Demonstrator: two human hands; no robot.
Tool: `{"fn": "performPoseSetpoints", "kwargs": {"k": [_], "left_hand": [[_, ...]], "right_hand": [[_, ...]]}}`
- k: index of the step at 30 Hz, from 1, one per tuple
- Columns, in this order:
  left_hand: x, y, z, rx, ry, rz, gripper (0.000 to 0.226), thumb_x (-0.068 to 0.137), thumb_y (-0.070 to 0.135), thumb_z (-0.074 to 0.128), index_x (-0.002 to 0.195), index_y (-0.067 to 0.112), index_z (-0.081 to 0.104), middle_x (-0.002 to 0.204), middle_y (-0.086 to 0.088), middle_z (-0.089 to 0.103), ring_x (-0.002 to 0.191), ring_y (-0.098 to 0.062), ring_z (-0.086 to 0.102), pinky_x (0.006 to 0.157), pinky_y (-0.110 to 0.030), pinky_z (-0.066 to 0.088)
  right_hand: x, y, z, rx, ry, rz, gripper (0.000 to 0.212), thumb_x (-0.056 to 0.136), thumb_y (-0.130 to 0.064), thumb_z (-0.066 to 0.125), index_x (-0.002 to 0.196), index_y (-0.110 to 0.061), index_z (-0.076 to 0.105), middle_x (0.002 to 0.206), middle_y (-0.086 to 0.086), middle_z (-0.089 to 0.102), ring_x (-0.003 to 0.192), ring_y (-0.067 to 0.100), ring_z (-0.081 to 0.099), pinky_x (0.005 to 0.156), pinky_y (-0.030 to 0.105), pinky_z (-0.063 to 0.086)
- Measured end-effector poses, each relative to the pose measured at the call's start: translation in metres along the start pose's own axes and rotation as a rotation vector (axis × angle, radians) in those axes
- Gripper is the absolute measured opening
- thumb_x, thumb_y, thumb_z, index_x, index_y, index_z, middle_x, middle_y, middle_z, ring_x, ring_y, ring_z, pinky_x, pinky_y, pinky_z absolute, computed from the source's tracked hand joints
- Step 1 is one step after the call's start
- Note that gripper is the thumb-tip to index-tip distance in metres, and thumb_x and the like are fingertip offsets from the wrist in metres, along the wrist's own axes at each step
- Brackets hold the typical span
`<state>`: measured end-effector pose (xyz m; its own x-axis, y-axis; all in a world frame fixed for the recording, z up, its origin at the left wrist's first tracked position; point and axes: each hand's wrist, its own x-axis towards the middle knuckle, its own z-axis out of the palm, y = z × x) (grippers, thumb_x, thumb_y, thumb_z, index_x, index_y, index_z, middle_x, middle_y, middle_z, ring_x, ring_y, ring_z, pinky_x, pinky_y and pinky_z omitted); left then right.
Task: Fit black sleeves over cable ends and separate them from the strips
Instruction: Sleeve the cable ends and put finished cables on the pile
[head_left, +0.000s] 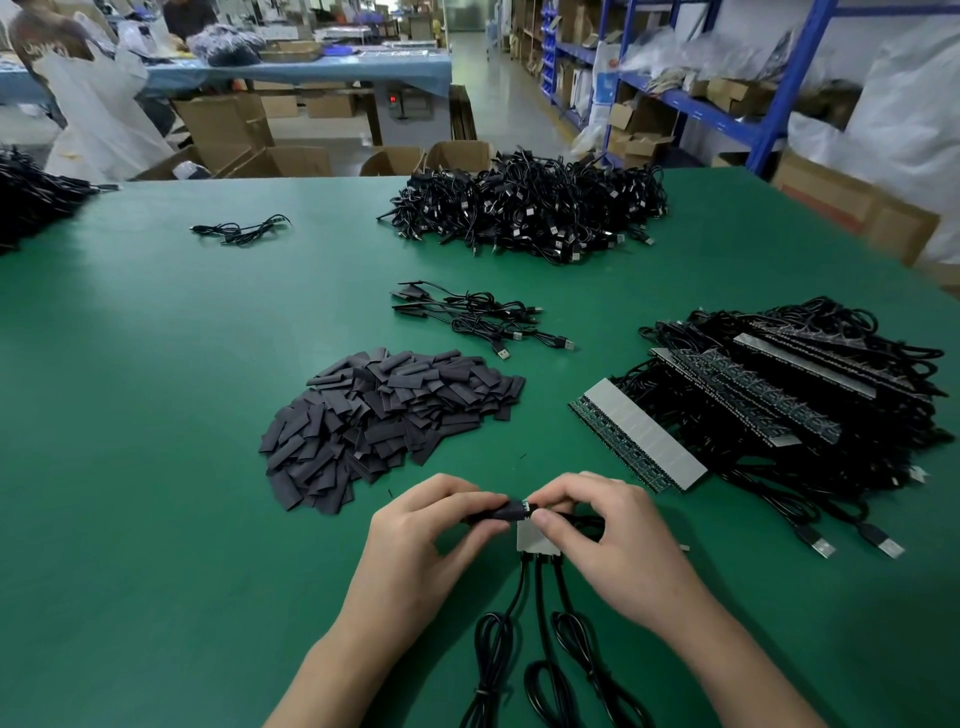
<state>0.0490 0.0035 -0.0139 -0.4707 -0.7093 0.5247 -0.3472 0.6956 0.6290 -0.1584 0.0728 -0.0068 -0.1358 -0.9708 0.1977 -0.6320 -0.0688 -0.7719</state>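
Lower centre of frame: left hand (431, 540) pinches a black sleeve (500, 512) between thumb and fingertips. Right hand (613, 540) pinches the short strip piece (532, 543) at the sleeve's open end, likely bracing it so the sleeve slides on square. Three cables (540, 613) trail from the strip piece toward the bottom edge, clear of the fingers. Sleeve pile (384, 415) lies centre-left and strip stack (779, 395) at right, both near, probably for short reaches. A small cable group (478, 317), apparently finished, sits apart above the pile on the green surface (156, 415). No legible writing; lettering on a garment (47, 49) at upper left is too blurred.
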Motion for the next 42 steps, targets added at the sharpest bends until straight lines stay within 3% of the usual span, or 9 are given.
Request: {"fn": "performPoseSetpoints", "kwargs": {"k": [4, 12, 20, 25, 30, 42], "left_hand": [[0.0004, -0.0002, -0.0006, 0.025, -0.003, 0.033, 0.02, 0.085, 0.025, 0.08, 0.104, 0.019, 0.081, 0.096, 0.012, 0.07, 0.088, 0.001, 0.066, 0.08, -0.017, 0.054], [-0.0004, -0.0041, -0.0013, 0.065, -0.023, 0.059, 0.021, 0.085, 0.025, 0.08, 0.105, 0.02, 0.081, 0.098, 0.013, 0.068, 0.09, 0.002, 0.064, 0.081, -0.013, 0.051], [-0.0001, -0.0029, -0.0003, 0.039, -0.025, 0.051, 0.019, 0.085, 0.028, 0.079, 0.103, 0.021, 0.081, 0.096, 0.016, 0.069, 0.089, 0.004, 0.065, 0.081, -0.012, 0.051], [-0.0006, -0.0045, -0.0004, 0.071, -0.02, 0.082, 0.021, 0.084, 0.025, 0.081, 0.104, 0.02, 0.081, 0.096, 0.012, 0.068, 0.086, 0.001, 0.064, 0.079, -0.016, 0.052], [0.0, -0.0035, -0.0011, 0.098, -0.036, 0.105, 0.02, 0.085, 0.024, 0.082, 0.104, 0.02, 0.081, 0.096, 0.011, 0.068, 0.085, -0.002, 0.065, 0.076, -0.024, 0.056], [-0.0003, 0.0, 0.0027, 0.04, -0.04, 0.028, 0.021, 0.09, 0.04, 0.074, 0.103, 0.025, 0.081, 0.094, 0.017, 0.067, 0.085, 0.0, 0.066, 0.074, -0.024, 0.055]], "right_hand": [[-0.0006, 0.0003, 0.0013, -0.015, -0.006, 0.017, 0.008, 0.091, -0.031, 0.072, 0.093, -0.038, 0.073, 0.084, -0.018, 0.067, 0.09, 0.004, 0.064, 0.08, 0.026, 0.051], [-0.0018, -0.0004, 0.0022, -0.063, -0.005, 0.016, 0.012, 0.091, -0.036, 0.071, 0.088, -0.047, 0.068, 0.083, -0.019, 0.066, 0.093, 0.0, 0.06, 0.082, 0.019, 0.047], [-0.001, -0.0009, 0.0002, -0.015, -0.021, 0.025, 0.003, 0.091, -0.035, 0.071, 0.091, -0.037, 0.072, 0.079, -0.015, 0.067, 0.084, 0.005, 0.065, 0.073, 0.023, 0.051], [-0.0021, 0.0003, 0.0021, -0.042, -0.018, 0.029, 0.007, 0.09, -0.035, 0.071, 0.087, -0.041, 0.07, 0.081, -0.022, 0.066, 0.087, 0.001, 0.061, 0.074, 0.011, 0.043], [-0.0011, -0.0015, 0.0021, -0.051, -0.05, 0.039, 0.014, 0.091, -0.035, 0.07, 0.084, -0.046, 0.066, 0.08, -0.024, 0.064, 0.083, 0.002, 0.062, 0.069, 0.013, 0.043], [-0.0016, -0.0089, 0.0012, 0.026, -0.052, 0.031, 0.005, 0.091, -0.034, 0.07, 0.086, -0.034, 0.073, 0.074, -0.016, 0.067, 0.069, 0.006, 0.063, 0.059, 0.012, 0.041]]}}
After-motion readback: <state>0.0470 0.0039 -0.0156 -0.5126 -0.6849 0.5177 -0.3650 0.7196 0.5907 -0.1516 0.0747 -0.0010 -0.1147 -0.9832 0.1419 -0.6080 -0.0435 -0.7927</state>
